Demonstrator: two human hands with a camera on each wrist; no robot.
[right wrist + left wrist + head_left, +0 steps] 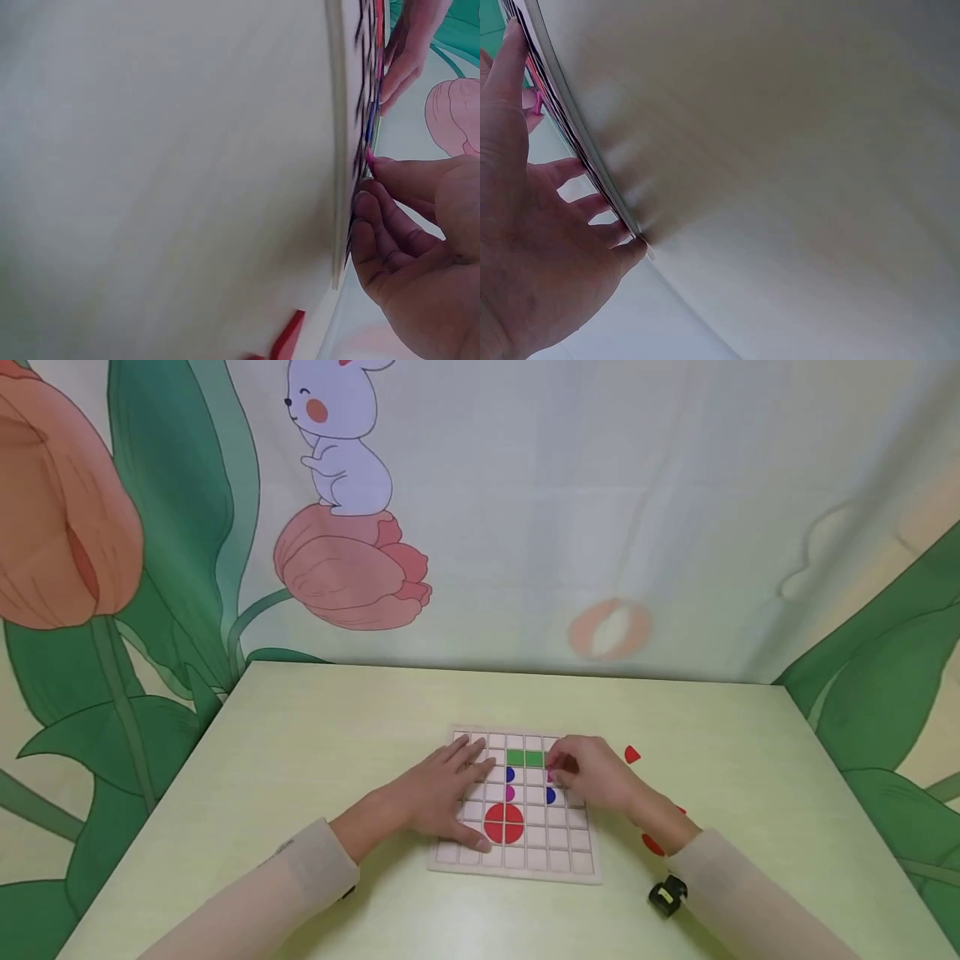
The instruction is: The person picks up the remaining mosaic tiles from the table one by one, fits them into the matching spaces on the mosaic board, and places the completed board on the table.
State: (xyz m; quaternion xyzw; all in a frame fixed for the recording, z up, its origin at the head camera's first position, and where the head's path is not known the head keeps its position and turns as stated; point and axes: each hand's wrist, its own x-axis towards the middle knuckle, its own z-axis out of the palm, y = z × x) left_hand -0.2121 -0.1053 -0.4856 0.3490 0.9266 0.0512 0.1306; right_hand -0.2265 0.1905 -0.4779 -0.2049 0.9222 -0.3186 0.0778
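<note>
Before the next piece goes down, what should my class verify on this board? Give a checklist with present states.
1. Left hand on the board: ok, fingers spread.
2. Right hand gripping: ok, it appears to pinch a pink piece.
3. That pink piece seated in its square: cannot tell, partly hidden.
4. Four red quarters forming a circle: ok.
5. Green squares side by side: ok.
6. All pieces on the board: not ok, loose red pieces lie to its right.

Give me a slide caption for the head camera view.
Left grip rests on a gridded board; right grip pinches a pink piece near two green squares.
</note>
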